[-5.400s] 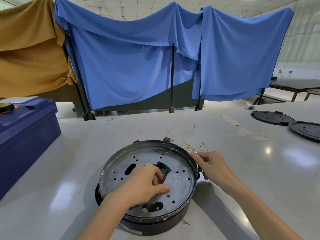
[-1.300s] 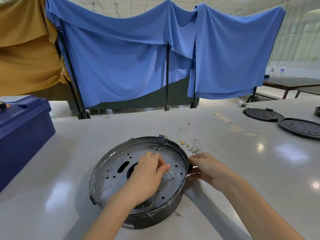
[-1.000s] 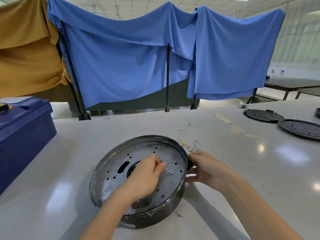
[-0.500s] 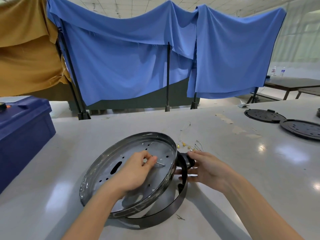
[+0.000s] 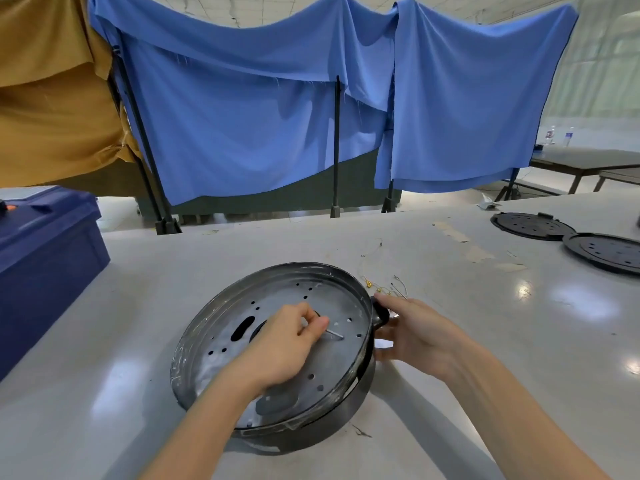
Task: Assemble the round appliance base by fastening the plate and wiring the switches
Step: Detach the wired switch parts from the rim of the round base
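Left hand (image 5: pixel 284 348) pinched thin rod (image 5: pixel 335 334), lying crosswise, tip toward right rim of perforated plate (image 5: pixel 311 296). Right hand (image 5: pixel 415 334) gripped black knob (image 5: pixel 381 313).

The left hand (image 5: pixel 277 355) covers the plate's (image 5: pixel 311 299) centre hole and the near end of the thin pin (image 5: pixel 335 335) it pinches, itself too small to identify. The plate hides most of the base (image 5: pixel 346 407), whose side the gripping right hand (image 5: pixel 419 337) covers. The box (image 5: pixel 45 258) and rightmost disc (image 5: pixel 609 252) run off the frame; the wires (image 5: pixel 377 289) are too fine to make out.
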Demonstrator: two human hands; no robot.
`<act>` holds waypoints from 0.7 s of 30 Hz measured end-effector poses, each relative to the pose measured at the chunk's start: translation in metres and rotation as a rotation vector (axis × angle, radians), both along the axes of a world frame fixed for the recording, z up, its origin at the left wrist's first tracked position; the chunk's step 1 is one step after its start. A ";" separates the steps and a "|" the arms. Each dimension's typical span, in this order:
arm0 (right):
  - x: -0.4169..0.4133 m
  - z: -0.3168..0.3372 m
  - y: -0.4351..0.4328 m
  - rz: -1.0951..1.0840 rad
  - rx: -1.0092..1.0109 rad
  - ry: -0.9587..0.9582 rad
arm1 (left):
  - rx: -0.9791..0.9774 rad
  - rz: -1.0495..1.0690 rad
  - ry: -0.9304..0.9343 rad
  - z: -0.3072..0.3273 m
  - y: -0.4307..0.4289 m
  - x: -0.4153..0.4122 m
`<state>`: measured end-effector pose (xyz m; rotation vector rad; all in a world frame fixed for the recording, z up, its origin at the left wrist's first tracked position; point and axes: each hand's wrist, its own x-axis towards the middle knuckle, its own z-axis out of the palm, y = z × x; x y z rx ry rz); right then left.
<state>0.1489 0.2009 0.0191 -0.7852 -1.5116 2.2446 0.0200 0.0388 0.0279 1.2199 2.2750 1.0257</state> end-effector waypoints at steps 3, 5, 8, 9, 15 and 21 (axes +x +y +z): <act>0.000 0.001 -0.003 -0.004 -0.017 0.019 | -0.004 0.012 0.056 -0.001 0.003 0.004; 0.002 0.002 -0.005 0.004 -0.034 0.008 | 0.009 0.004 0.072 -0.002 0.003 0.006; 0.002 0.002 -0.007 0.014 -0.037 -0.024 | -0.007 -0.028 0.148 -0.005 0.005 0.012; 0.001 0.001 -0.007 0.027 -0.022 -0.023 | -0.021 -0.032 0.173 -0.006 0.006 0.014; -0.001 -0.003 -0.011 0.018 -0.016 -0.015 | -0.095 0.029 0.460 0.000 0.005 0.022; -0.002 -0.003 -0.010 0.012 -0.031 -0.039 | -0.016 -0.063 0.548 0.009 0.010 0.034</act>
